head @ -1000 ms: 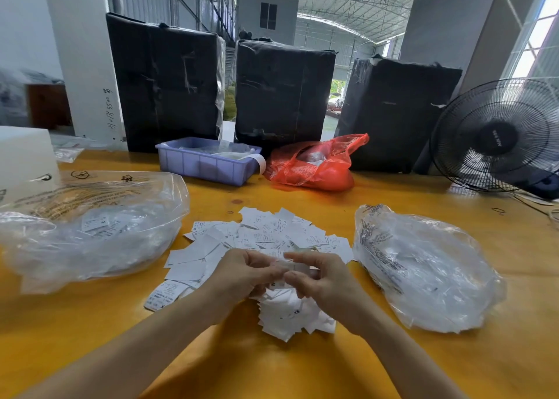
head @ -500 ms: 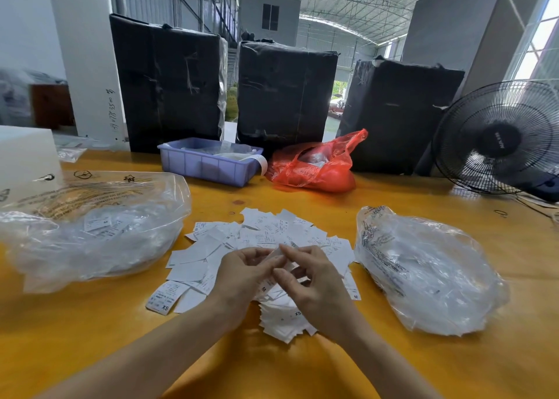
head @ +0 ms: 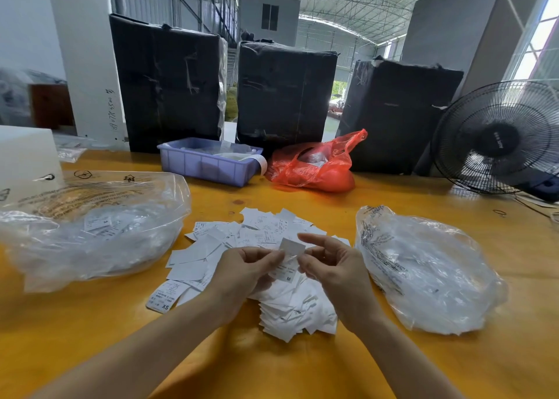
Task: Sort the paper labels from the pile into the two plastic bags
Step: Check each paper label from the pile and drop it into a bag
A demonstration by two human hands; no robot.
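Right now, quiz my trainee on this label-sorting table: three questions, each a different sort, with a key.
1. True or false: the label held up between the two hands is already inside a clear bag.
2. Which item sits behind the pile of labels, beside the purple tray? A) red plastic bag B) green bucket C) cardboard tube
3. Fill in: the size letter printed on the slip just below the left hand and right hand is ___.

Key: 1 false; 2 A; 3 M
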